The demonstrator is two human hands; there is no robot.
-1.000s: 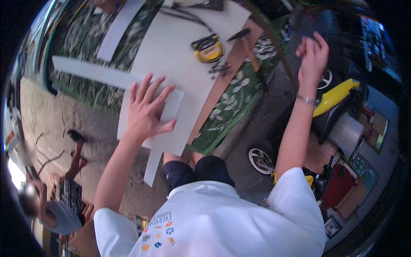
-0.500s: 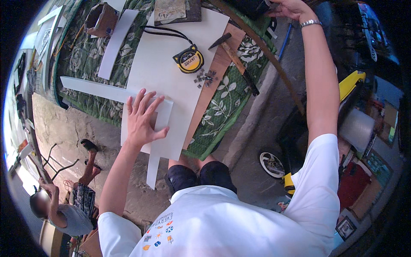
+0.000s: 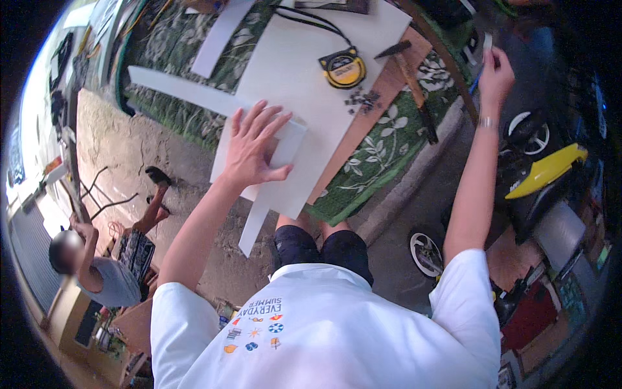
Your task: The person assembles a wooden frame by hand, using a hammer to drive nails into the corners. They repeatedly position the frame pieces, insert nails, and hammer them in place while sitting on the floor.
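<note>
My left hand lies with fingers spread on white strips, where a long strip meets another strip at a corner on a white board. Out to the right, beyond the table's edge, my right hand pinches a small pale piece between thumb and fingers; its kind is too small to tell. A yellow and black tape measure with a black cord rests on the board. Beside it are several small dark pieces and a hammer with a wooden handle.
A green leaf-patterned cloth covers the table under the board and a brown sheet. Another white strip lies at the far left. A person sits at left. Yellow motorbike parts and a wheel stand at right.
My right hand has come back from the far right toward me, and a small pale piece now shows in its fingers. My left hand stays on the strips. The view has shifted.
</note>
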